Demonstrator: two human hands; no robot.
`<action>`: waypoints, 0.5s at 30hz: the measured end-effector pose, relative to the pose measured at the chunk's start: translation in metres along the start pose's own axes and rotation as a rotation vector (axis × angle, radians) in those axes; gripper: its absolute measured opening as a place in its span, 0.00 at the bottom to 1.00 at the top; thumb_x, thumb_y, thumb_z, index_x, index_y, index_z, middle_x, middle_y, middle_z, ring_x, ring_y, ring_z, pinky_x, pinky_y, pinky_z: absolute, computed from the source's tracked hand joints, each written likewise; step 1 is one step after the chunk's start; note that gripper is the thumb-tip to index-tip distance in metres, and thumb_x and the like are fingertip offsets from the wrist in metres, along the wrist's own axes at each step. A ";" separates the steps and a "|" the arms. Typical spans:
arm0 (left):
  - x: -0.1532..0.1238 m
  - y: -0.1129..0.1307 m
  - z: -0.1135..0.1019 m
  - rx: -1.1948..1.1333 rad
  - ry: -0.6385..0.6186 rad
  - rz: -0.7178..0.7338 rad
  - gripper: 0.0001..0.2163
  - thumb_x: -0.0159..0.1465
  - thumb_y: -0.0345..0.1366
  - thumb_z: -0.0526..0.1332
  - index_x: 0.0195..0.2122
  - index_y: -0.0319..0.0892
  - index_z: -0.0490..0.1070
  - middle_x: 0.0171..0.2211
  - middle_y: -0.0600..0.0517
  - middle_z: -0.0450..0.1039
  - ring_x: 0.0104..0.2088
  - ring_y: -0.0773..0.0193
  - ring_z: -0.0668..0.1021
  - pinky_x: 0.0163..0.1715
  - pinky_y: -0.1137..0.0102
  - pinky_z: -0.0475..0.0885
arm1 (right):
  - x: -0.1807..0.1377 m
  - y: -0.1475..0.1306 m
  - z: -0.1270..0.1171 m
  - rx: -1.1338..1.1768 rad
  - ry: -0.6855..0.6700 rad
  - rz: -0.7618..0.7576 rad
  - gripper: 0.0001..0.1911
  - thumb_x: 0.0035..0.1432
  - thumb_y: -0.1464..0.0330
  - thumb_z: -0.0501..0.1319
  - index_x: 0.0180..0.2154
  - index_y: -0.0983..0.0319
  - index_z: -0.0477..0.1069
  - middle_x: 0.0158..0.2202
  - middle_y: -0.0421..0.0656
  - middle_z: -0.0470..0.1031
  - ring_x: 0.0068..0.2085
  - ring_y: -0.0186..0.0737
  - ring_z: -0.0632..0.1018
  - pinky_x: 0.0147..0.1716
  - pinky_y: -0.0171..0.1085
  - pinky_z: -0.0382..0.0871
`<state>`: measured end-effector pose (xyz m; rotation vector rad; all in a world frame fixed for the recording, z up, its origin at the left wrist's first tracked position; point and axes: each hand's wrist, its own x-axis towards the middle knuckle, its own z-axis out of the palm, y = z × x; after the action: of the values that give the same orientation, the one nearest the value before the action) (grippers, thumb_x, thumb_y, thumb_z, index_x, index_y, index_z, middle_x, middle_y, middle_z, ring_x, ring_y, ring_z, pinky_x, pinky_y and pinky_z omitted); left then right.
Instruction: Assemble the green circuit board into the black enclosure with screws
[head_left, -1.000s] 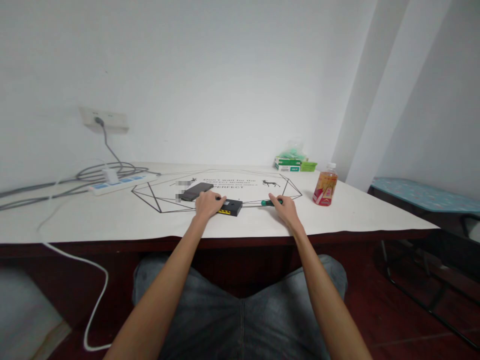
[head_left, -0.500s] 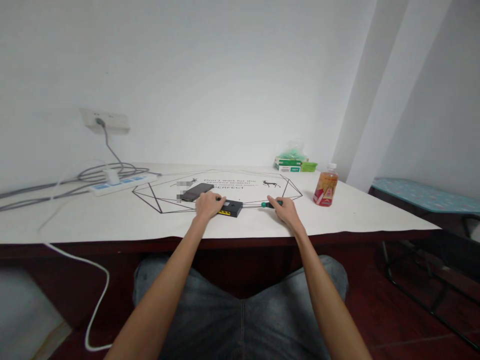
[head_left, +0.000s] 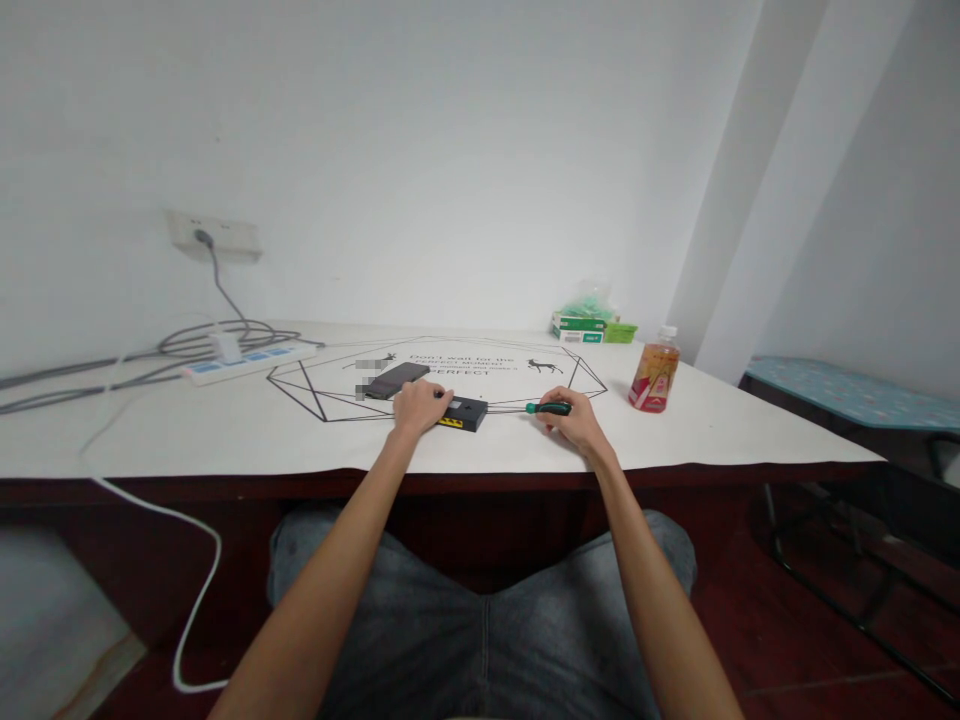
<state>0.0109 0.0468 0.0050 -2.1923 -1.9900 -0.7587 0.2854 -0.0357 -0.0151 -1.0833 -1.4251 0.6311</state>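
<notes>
On the white tabletop, my left hand (head_left: 420, 406) is closed over the left end of a flat black box (head_left: 469, 412) with a yellow-and-black strip along its front side. My right hand (head_left: 576, 420) pinches the green-and-black handle of a screwdriver (head_left: 553, 408). Its thin shaft points left towards the right end of the box; whether the tip touches the box I cannot tell. Just behind my left hand lies a dark smartphone (head_left: 397, 380), flat on the table.
To the right stands a drink bottle (head_left: 655, 372) with a white cap. Green-and-white boxes (head_left: 579, 328) with a plastic bag on top sit at the back. A power strip (head_left: 251, 364) and coiled grey cables (head_left: 214, 338) lie at the left.
My right hand has shifted its fingers on the screwdriver, so more of the handle shows. My left hand stays on the box, and the view has moved slightly.
</notes>
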 end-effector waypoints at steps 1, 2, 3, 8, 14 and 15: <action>0.000 0.000 0.000 -0.001 0.001 -0.001 0.20 0.64 0.52 0.54 0.45 0.49 0.82 0.46 0.43 0.79 0.49 0.45 0.75 0.44 0.58 0.71 | 0.000 0.001 0.000 -0.015 0.014 -0.002 0.19 0.39 0.57 0.71 0.30 0.62 0.71 0.24 0.40 0.75 0.20 0.37 0.73 0.22 0.36 0.65; 0.000 0.000 0.000 -0.001 0.001 -0.003 0.20 0.64 0.52 0.54 0.45 0.49 0.82 0.45 0.43 0.79 0.49 0.45 0.75 0.44 0.58 0.71 | 0.000 0.001 0.000 -0.038 0.027 -0.003 0.19 0.40 0.56 0.71 0.30 0.62 0.72 0.24 0.40 0.75 0.19 0.36 0.73 0.23 0.36 0.66; 0.000 0.000 0.000 -0.002 0.002 -0.004 0.20 0.64 0.52 0.54 0.44 0.49 0.82 0.45 0.43 0.79 0.49 0.45 0.75 0.44 0.58 0.72 | 0.000 0.002 0.000 -0.068 0.035 -0.004 0.19 0.43 0.54 0.70 0.31 0.62 0.73 0.23 0.40 0.74 0.18 0.36 0.72 0.23 0.36 0.65; -0.001 0.001 -0.002 -0.001 0.008 -0.005 0.20 0.64 0.51 0.54 0.45 0.50 0.82 0.45 0.44 0.79 0.49 0.46 0.75 0.44 0.58 0.72 | 0.000 0.001 0.001 -0.267 0.040 -0.014 0.28 0.58 0.45 0.56 0.22 0.61 0.68 0.14 0.38 0.66 0.16 0.33 0.66 0.21 0.34 0.59; -0.001 0.001 -0.001 0.006 0.008 0.004 0.19 0.64 0.51 0.54 0.44 0.50 0.82 0.46 0.44 0.80 0.49 0.46 0.75 0.45 0.58 0.72 | 0.002 0.002 0.000 -0.253 0.024 -0.043 0.22 0.56 0.49 0.60 0.30 0.62 0.73 0.17 0.37 0.67 0.20 0.34 0.66 0.22 0.33 0.58; -0.001 0.001 -0.001 0.005 0.008 0.002 0.19 0.64 0.51 0.55 0.44 0.50 0.82 0.45 0.44 0.80 0.49 0.46 0.75 0.45 0.58 0.72 | 0.003 0.003 0.000 -0.205 0.036 -0.046 0.21 0.52 0.51 0.63 0.33 0.63 0.74 0.19 0.38 0.70 0.21 0.34 0.67 0.23 0.33 0.58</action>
<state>0.0112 0.0457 0.0057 -2.1844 -1.9837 -0.7599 0.2867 -0.0319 -0.0160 -1.2118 -1.5035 0.4372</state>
